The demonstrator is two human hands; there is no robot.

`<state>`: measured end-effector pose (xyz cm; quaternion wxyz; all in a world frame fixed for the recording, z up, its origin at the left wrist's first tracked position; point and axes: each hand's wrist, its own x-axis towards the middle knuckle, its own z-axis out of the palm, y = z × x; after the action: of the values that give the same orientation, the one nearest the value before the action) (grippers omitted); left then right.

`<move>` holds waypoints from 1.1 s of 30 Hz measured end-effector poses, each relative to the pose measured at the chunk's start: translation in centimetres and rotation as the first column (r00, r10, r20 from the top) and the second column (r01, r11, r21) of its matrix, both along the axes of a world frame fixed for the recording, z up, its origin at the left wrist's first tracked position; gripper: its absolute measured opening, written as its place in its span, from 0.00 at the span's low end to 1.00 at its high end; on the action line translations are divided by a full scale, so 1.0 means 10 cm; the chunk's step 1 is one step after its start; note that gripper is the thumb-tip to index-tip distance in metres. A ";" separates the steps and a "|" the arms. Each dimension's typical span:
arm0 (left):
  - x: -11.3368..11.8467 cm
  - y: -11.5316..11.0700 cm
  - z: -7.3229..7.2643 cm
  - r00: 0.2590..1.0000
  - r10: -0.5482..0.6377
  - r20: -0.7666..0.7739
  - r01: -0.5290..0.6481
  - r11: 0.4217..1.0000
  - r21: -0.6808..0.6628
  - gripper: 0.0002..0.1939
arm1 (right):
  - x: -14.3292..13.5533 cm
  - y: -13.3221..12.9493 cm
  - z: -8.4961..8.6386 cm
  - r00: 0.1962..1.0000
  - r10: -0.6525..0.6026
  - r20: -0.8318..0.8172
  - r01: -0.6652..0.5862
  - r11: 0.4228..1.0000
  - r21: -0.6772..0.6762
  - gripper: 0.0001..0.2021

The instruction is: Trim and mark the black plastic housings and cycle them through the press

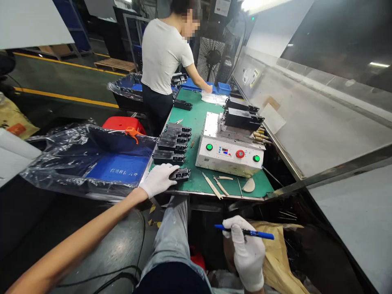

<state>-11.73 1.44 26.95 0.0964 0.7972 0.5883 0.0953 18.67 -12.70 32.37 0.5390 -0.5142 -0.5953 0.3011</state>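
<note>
My left hand [161, 179], in a white glove, is closed on one end of a black plastic housing [183, 174] at the near left corner of the green-topped bench [196, 185]. Behind it, more black housings [169, 157] lie in a row along the bench's left side. My right hand [246, 249], also gloved, is held low in front of the bench, its fingers wrapped round a blue pen [265, 235]. The pen lies crosswise, pointing left and right. How far the left fingers reach round the housing is partly hidden.
A white machine [225, 163] with green and red buttons stands on the bench, a black housing [241, 118] on top. A knife [212, 185] and other hand tools lie before it. Left is a plastic-lined blue bin [114, 167]. A co-worker [165, 57] stands at the far end.
</note>
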 end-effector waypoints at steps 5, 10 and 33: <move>-0.38 0.40 -0.32 0.996 0.025 -0.081 -0.015 0.993 0.116 0.35 | 0.12 -0.04 -0.11 0.989 -0.145 -0.026 0.143 0.986 -0.087 0.20; -0.51 0.70 -0.49 0.992 0.013 -0.125 0.005 0.989 0.146 0.43 | 0.28 -0.01 -0.17 0.963 -0.270 0.012 0.269 0.950 -0.159 0.23; -0.76 1.71 -0.89 0.932 -0.069 -0.357 0.155 0.964 0.218 0.42 | 2.05 2.44 -0.01 0.775 -0.497 0.389 0.493 0.862 0.118 0.19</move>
<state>-19.32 18.59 18.04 -0.1011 0.8396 0.5334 0.0191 39.19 11.69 32.24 0.4658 -0.7009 -0.5392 0.0323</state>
